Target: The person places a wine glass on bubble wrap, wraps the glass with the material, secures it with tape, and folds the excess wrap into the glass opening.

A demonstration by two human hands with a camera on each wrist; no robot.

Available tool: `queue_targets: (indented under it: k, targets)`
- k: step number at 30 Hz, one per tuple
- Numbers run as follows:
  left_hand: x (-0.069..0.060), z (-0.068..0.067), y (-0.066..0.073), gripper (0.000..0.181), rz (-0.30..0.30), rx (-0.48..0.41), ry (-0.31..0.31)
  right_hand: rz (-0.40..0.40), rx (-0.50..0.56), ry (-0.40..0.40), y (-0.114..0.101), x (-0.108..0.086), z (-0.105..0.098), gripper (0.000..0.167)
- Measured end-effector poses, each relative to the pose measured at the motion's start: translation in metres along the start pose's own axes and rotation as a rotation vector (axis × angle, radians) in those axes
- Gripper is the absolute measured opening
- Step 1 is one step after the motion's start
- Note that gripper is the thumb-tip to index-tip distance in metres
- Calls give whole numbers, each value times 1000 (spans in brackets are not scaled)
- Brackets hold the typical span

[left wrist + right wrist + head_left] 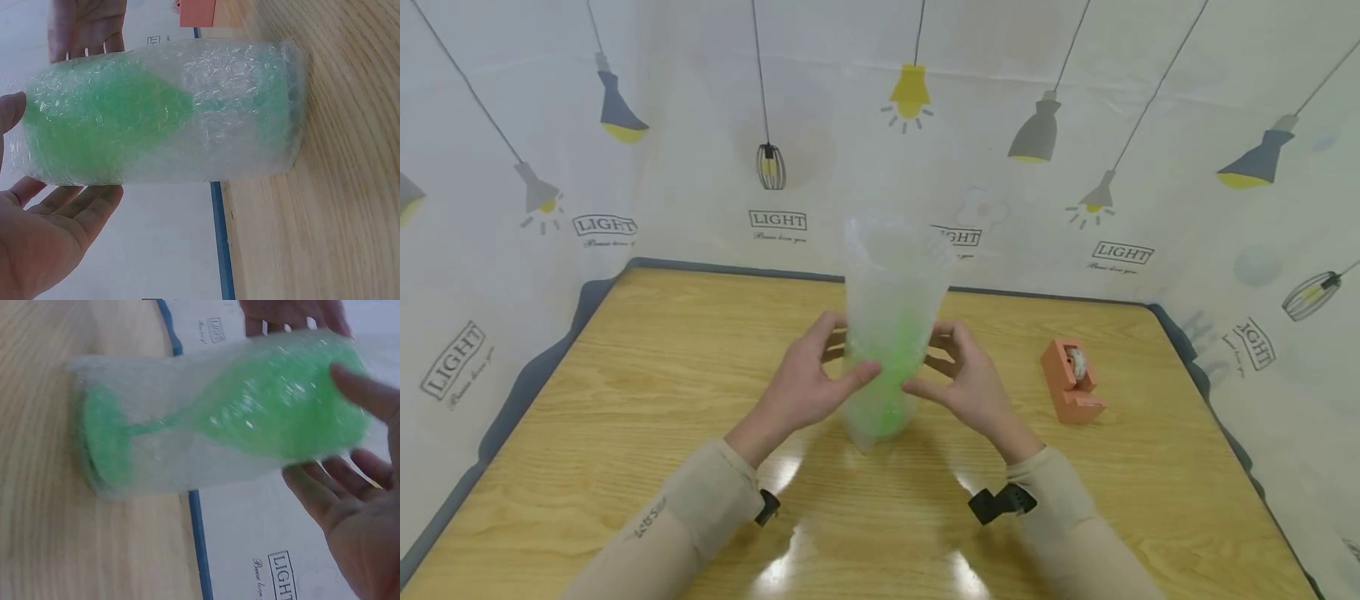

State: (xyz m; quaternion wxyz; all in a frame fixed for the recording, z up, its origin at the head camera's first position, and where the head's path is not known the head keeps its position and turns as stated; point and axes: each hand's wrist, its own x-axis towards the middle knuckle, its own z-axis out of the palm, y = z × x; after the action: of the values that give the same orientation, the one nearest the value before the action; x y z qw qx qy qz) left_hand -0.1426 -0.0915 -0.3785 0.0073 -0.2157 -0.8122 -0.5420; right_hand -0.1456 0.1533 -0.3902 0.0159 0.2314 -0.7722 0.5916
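A green wine glass (pixel 269 406) is wrapped in clear bubble wrap (pixel 891 275), a tall sleeve around it. The glass is upright; its foot and thin stem show through the wrap in the right wrist view, with the bowl above. My left hand (pixel 805 379) holds the wrapped bowl from the left, thumb on the near side and fingers around the far side. From the right, my right hand (pixel 973 387) grips it the same way. Whether the bottom rests on the wooden table (pixel 647 400) or hovers just over it, I cannot tell.
An orange tape dispenser (pixel 1060 387) with a roll of tape stands on the table to the right of my right hand. A pale cloth (pixel 700 150) printed with lamps surrounds the table at the back and sides. Dark edging (pixel 745 270) runs along the table's rim.
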Motion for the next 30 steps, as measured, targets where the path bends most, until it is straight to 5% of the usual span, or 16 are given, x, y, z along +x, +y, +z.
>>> queue_targets:
  k: [6,16,22,30]
  targets:
    - [1,-2,2,48,-22,-15,-17,-43,21,-27,-6,3,-13,67]
    - [0,-7,5,58,-31,55,-7,-53,52,52,-11,14,-6,58]
    - [-1,-7,7,77,20,28,86,-49,59,93,-10,18,-1,58]
    - [0,-6,7,44,128,-45,201,-40,67,129,-10,19,4,53]
